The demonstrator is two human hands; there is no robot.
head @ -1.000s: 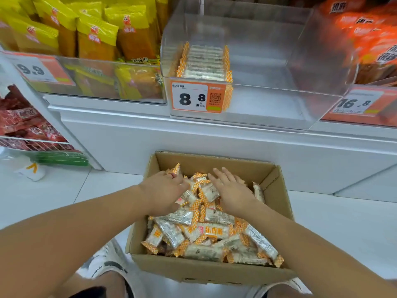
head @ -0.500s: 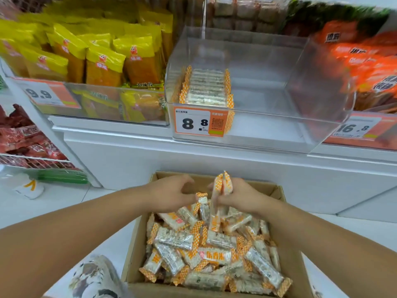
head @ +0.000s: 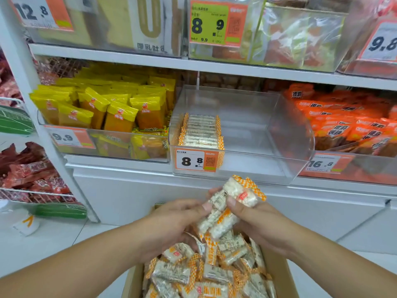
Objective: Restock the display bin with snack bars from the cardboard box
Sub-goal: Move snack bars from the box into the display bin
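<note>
A small bundle of snack bars (head: 225, 209) sits at lower centre of the frame, lifted clear of the heap in the cardboard box (head: 279, 274) — their long axes run diagonally, from lower left up to upper right. The right hand (head: 257, 222) has fingers and thumb curled round the bundle's right side; the left hand (head: 171, 220) pinches its left edge with the fingertips, apparently squaring the bars together. The display bin (head: 285, 134), clear-walled, lies straight above and slightly right of the hands at mid-frame. One neat row of stacked bars (head: 200, 131) fills its left end — the rest shows bare floor. The right hand looks nearer that gap, so the bundle probably needs turning to match the row.
</note>
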